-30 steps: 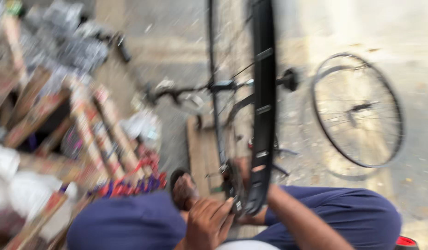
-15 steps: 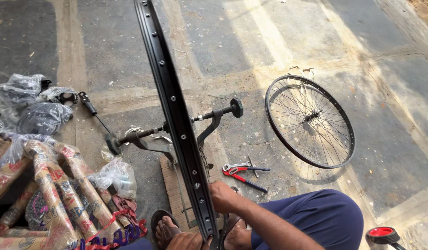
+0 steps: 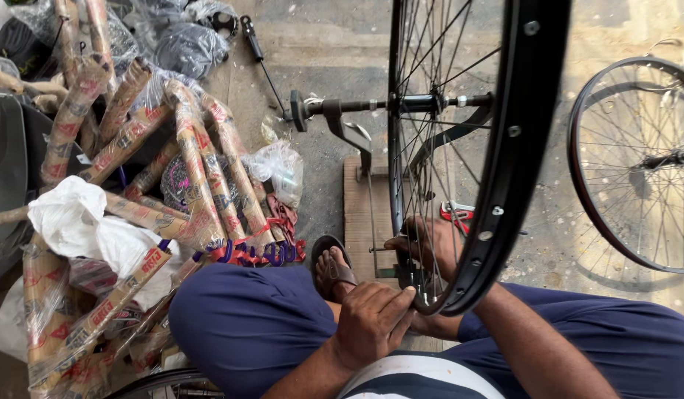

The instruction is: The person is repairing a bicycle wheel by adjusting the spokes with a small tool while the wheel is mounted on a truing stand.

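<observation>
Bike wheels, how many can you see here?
2 for sure. One black wheel stands upright on a stand, with the left hand and right hand at its bottom. Another wheel lies on the ground at right. A dark curve at the bottom edge might be a third.

The black wheel rim (image 3: 504, 185) runs off the top edge. The right hand (image 3: 424, 247) sits partly behind its spokes. The second wheel (image 3: 637, 162), far right, is cut by the frame edge.

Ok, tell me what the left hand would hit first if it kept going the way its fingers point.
Most likely the black wheel rim: the left hand points its fingers up and right toward the rim's lowest stretch and the spokes there. They look about touching already, though depth is unclear.
</observation>
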